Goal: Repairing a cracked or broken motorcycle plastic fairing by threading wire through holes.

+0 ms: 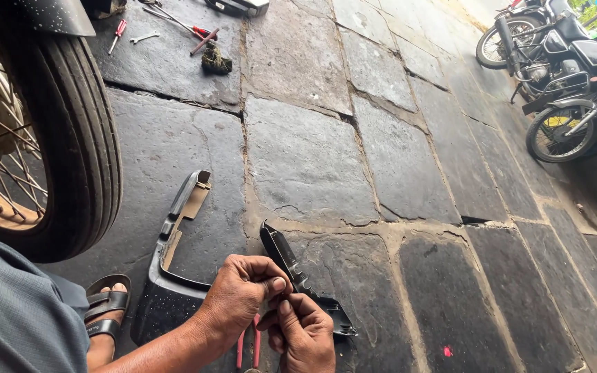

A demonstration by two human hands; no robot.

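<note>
Both hands, left hand (240,293); right hand (305,335), pinch black trim strip (291,269) (narrow).

— What's being held?
— A black plastic motorcycle panel (174,276), U-shaped, lying on the stone at lower centre of the frame; its right arm (291,266) is lifted, pinched between fingertips.

A glossy black curved plastic body panel (174,276) is showing a tan cardboard-coloured lining along its inner edge. At nine o'clock, a black ribbed rubber tyre (81,124) is framing silver spokes and a rusty orange rim. Dark grey stone paving slabs (312,159) are carrying sandy brown joints. At eleven o'clock, red-handled screwdrivers (198,34) are lying; red-handled pliers (249,349) are showing at six.
</note>
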